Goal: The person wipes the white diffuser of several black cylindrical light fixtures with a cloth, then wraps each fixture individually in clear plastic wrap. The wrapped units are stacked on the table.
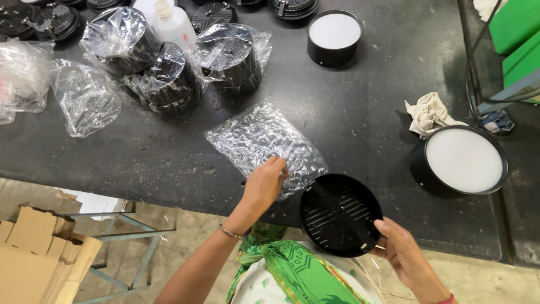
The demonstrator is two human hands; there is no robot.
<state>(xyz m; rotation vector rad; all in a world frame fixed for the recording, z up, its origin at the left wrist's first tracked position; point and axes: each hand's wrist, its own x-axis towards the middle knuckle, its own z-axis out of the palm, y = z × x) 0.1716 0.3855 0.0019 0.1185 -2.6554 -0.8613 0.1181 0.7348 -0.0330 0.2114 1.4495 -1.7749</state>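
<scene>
Left hand (264, 186): fingers bent, tips pinching the near edge of a flat, crinkled clear plastic bag (264, 141) that lies on the dark surface (360, 118). A thin bangle sits on that wrist.

Right hand (408, 256): fingers curled on the rim, at about 4 o'clock, of a round black lamp housing (339, 214). The housing is turned back side up, slotted ribs showing, and hangs half over the near edge of the surface. The bag lies just at 10 o'clock of it, the two almost touching.

At 2 o'clock from the right hand: a finished round lamp (464, 160), black wall, white face up. A crumpled cream rag (428, 114) lies just beyond it. A smaller lamp of the same kind (334, 35) stands at 12 o'clock, far side.

At 10 to 11 o'clock from the left hand: three black housings wrapped in clear bags (169, 79), clustered, touching. A white plastic bottle (173, 23) stands behind them; its label is too small to tell. Further left, loose crumpled clear bags (84, 98). Unwrapped black housings (53, 19) line the far edge.

Open room: bare band of surface between the flat bag and the wrapped cluster, and between the bag and the white-faced lamps.

Below the near edge at 8 o'clock: brown cardboard boxes (34, 253) on the floor. At 1 o'clock, a metal rack with green boxes (514, 25).
</scene>
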